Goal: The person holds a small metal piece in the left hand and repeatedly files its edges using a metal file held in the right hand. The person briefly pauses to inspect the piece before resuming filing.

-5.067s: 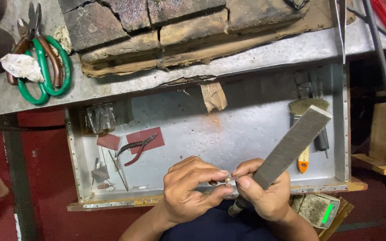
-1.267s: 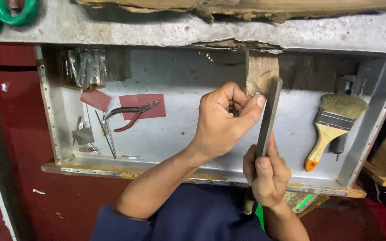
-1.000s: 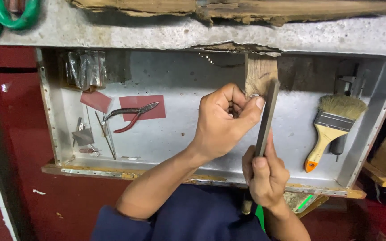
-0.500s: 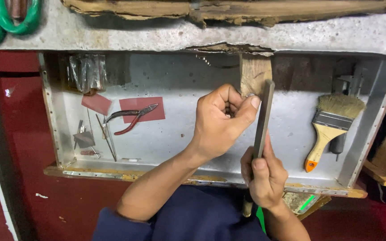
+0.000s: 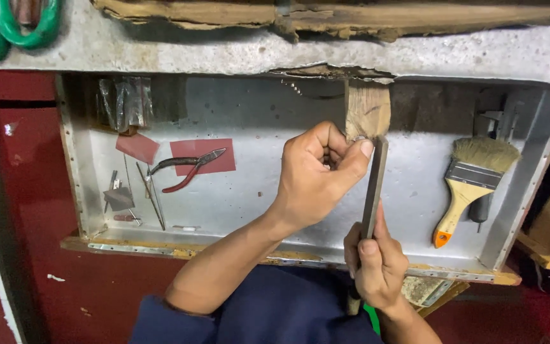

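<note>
Seen from the head camera, at frame centre a small metal piece (image 5: 359, 139), mostly hidden, is pinched by the left hand (image 5: 318, 175) against the wooden bench peg (image 5: 367, 109) for support, while a flat file (image 5: 373, 188), gripped by the right hand (image 5: 377, 267) below, is laid against it; a paintbrush (image 5: 472, 181) lies at right in the metal tray (image 5: 256, 197).

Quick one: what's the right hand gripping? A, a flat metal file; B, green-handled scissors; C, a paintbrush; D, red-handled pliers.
A: the right hand grips the flat metal file by its lower end, blade pointing up beside the left hand; the paintbrush and pliers lie untouched in the tray.
</note>
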